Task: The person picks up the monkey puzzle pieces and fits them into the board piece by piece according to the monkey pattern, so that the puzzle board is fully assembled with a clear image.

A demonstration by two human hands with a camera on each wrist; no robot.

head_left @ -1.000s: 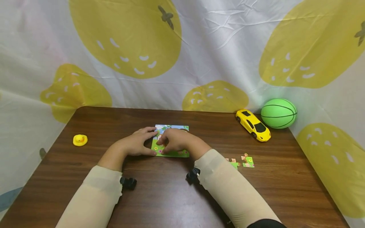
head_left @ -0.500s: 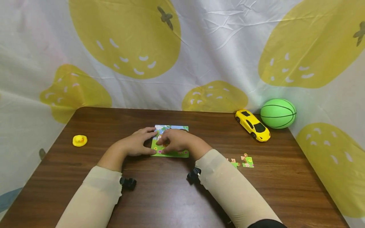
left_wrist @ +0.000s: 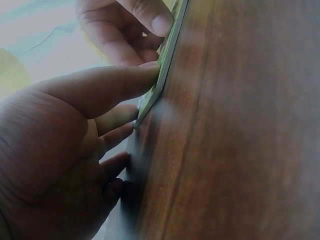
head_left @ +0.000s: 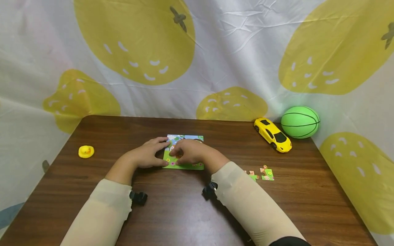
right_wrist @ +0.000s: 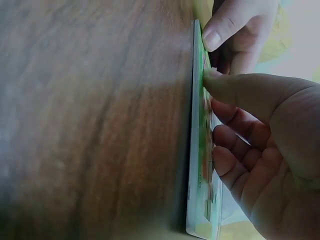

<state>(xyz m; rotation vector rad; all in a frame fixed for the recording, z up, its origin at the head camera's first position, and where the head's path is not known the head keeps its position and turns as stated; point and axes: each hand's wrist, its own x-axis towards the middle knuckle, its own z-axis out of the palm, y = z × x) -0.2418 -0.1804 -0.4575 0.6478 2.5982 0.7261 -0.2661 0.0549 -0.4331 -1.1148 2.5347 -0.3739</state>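
A square picture puzzle board [head_left: 191, 166], with blue sky and green grass, lies flat on the wooden table. My left hand [head_left: 147, 154] rests at its left edge, fingers spread and fairly straight; in the left wrist view the thumb touches the board's near corner. Over the middle of the board, my right hand [head_left: 192, 151] has curled fingers and a lowered thumb. It seems to pinch a puzzle piece by its edges against the board, though the hand mostly hides the piece. In the right wrist view, the thumb and fingertips touch the board's face [right_wrist: 204, 200].
Loose puzzle pieces [head_left: 267, 173] lie to the right, partly behind my right sleeve. A yellow toy car [head_left: 273, 135] and a green ball [head_left: 300, 122] stand at the back right. A yellow rubber duck [head_left: 86, 151] sits at the left. A patterned cloth [head_left: 234, 61] hangs behind the table.
Both hands stay almost still at the board. The right thumb shifts very slightly; nothing else visibly moves.
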